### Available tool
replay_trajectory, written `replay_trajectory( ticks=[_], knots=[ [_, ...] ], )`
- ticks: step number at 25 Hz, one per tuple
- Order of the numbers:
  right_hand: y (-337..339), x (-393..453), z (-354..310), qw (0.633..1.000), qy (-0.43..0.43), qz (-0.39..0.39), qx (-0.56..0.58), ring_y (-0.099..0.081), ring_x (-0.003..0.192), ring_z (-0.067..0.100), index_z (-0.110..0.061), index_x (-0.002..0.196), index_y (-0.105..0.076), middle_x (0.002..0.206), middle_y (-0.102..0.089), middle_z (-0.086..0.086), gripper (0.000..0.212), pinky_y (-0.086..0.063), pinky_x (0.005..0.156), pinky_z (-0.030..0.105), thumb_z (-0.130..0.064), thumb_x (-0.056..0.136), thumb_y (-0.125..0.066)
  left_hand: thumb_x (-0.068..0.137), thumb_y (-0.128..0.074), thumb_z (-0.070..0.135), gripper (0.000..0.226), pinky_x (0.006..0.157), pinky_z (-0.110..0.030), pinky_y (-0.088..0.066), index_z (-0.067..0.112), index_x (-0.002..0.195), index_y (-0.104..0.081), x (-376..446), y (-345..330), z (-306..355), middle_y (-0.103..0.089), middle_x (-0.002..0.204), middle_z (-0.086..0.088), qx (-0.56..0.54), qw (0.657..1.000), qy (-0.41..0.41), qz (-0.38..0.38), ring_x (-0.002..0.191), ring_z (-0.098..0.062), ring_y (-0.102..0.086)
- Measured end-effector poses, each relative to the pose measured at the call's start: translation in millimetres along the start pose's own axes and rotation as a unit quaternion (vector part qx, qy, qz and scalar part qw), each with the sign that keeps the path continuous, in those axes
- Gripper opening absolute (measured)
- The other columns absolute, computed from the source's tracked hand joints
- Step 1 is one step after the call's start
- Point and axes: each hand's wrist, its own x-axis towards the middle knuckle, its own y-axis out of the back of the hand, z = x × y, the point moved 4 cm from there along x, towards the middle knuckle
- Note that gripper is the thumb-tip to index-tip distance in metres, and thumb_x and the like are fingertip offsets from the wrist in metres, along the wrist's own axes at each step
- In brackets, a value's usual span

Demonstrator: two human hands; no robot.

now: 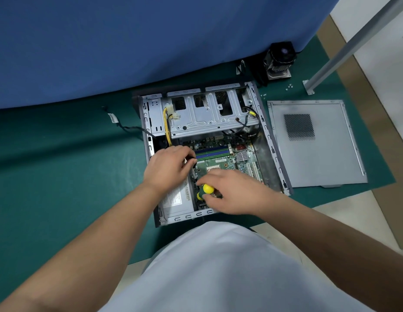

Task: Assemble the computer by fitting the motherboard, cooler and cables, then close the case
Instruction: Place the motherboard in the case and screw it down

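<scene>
Inside the open computer case (272,140), over its motherboard (229,161), the right hand (232,192) gripped a yellow-green screwdriver (205,191); the left hand (169,167) pinched something small beside it. Right of the case lay the side panel (315,143); beyond it stood the cooler (279,61).

Open grey metal computer case (267,129) lying flat, green motherboard (229,157) seated inside; black cooler (279,60) and grey side panel (313,143) lie outside it.

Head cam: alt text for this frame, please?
A person's right hand grips a yellow-green screwdriver over the motherboard in an open computer case, with the left hand at the board's edge. The side panel and cooler lie nearby.
</scene>
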Motion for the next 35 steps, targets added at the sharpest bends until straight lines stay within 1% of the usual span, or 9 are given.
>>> replay_trajectory(
  ticks=[5, 9, 12, 17, 19, 23, 28, 31, 35],
  knots=[
    [0, 3, -13, 0.977, -0.047, 0.067, -0.195, -0.067, 0.071, 0.032, -0.025, 0.113, -0.054, 0.073, -0.065, 0.007, 0.068, -0.031, 0.053, 0.034, -0.082, 0.088, -0.025, 0.096, -0.065, 0.034, 0.027, 0.102, -0.034, -0.032, 0.032, 0.124, -0.063, -39, 8, 6, -0.063, 0.124, 0.016, -0.094, 0.994, -0.025, 0.043, 0.128, -0.011, -0.049],
    [-2, 6, -23, 0.964, -0.084, 0.089, -0.238, -0.070, 0.074, 0.030, -0.029, 0.109, -0.065, 0.073, -0.067, 0.006, 0.093, -0.022, 0.052, 0.030, -0.094, 0.073, -0.009, 0.081, -0.067, 0.047, 0.043, 0.109, -0.029, -0.029, 0.040, 0.123, -0.061, -82, -5, 25, -0.063, 0.124, 0.024, -0.150, 0.988, -0.024, -0.008, 0.126, -0.003, -0.054],
    [-4, 5, -27, 0.964, -0.088, 0.064, -0.244, -0.069, 0.078, 0.030, -0.027, 0.105, -0.063, 0.081, -0.067, 0.005, 0.090, -0.026, 0.056, 0.032, -0.098, 0.072, -0.017, 0.066, -0.068, 0.065, 0.050, 0.102, -0.014, -0.020, 0.043, 0.108, -0.054, -82, -9, 37, -0.060, 0.107, 0.028, -0.140, 0.990, 0.010, 0.002, 0.109, 0.012, -0.047],
    [10, -16, -39, 0.973, 0.034, 0.049, -0.222, -0.067, 0.092, 0.029, -0.030, 0.131, -0.048, 0.117, -0.060, 0.001, 0.047, -0.043, 0.061, 0.037, -0.059, 0.094, -0.056, 0.074, -0.058, 0.074, 0.056, 0.103, -0.018, -0.021, 0.042, 0.119, -0.067, -79, -15, 29, -0.053, 0.126, 0.030, -0.135, 0.990, 0.042, -0.020, 0.125, -0.009, -0.043],
    [12, -17, -43, 0.971, 0.028, 0.049, -0.231, -0.067, 0.089, 0.029, -0.031, 0.132, -0.050, 0.110, -0.063, 0.002, 0.041, -0.041, 0.061, 0.035, -0.050, 0.096, -0.057, 0.072, -0.054, 0.075, 0.060, 0.105, -0.017, -0.018, 0.047, 0.124, -0.064, -81, -14, 29, -0.048, 0.132, 0.034, -0.130, 0.990, 0.024, -0.041, 0.128, -0.009, -0.041],
    [4, -5, -45, 0.954, -0.115, 0.062, -0.270, -0.065, 0.077, 0.029, -0.026, 0.109, -0.066, 0.071, -0.054, 0.003, 0.065, -0.029, 0.058, 0.032, -0.079, 0.092, -0.032, 0.061, -0.067, 0.077, 0.056, 0.100, -0.011, -0.016, 0.043, 0.104, -0.056, -78, -9, 39, -0.060, 0.099, 0.034, -0.131, 0.991, 0.026, -0.013, 0.108, 0.012, -0.048],
    [5, -18, -42, 0.975, -0.008, 0.040, -0.219, -0.067, 0.095, 0.031, -0.029, 0.133, -0.048, 0.116, -0.064, 0.003, 0.053, -0.050, 0.068, 0.038, -0.065, 0.093, -0.053, 0.071, -0.059, 0.074, 0.038, 0.106, -0.016, -0.018, 0.054, 0.102, -0.056, -79, -9, 34, -0.055, 0.106, 0.035, -0.158, 0.987, 0.028, -0.029, 0.116, -0.004, -0.050],
    [8, -14, -42, 0.971, -0.057, 0.069, -0.220, -0.067, 0.089, 0.031, -0.030, 0.124, -0.058, 0.095, -0.067, 0.004, 0.041, -0.039, 0.062, 0.035, -0.059, 0.097, -0.049, 0.066, -0.062, 0.073, 0.044, 0.106, -0.011, -0.012, 0.058, 0.107, -0.053, -79, -8, 38, -0.057, 0.112, 0.037, -0.142, 0.989, 0.024, -0.021, 0.118, 0.007, -0.047],
    [3, -7, -45, 0.958, -0.100, 0.060, -0.262, -0.060, 0.075, 0.029, -0.027, 0.110, -0.060, 0.075, -0.053, 0.000, 0.069, -0.034, 0.061, 0.034, -0.086, 0.085, -0.036, 0.062, -0.066, 0.068, 0.040, 0.099, -0.009, -0.016, 0.047, 0.092, -0.051, -76, -9, 39, -0.057, 0.087, 0.030, -0.138, 0.989, 0.047, -0.017, 0.100, 0.005, -0.051]
  ],
)
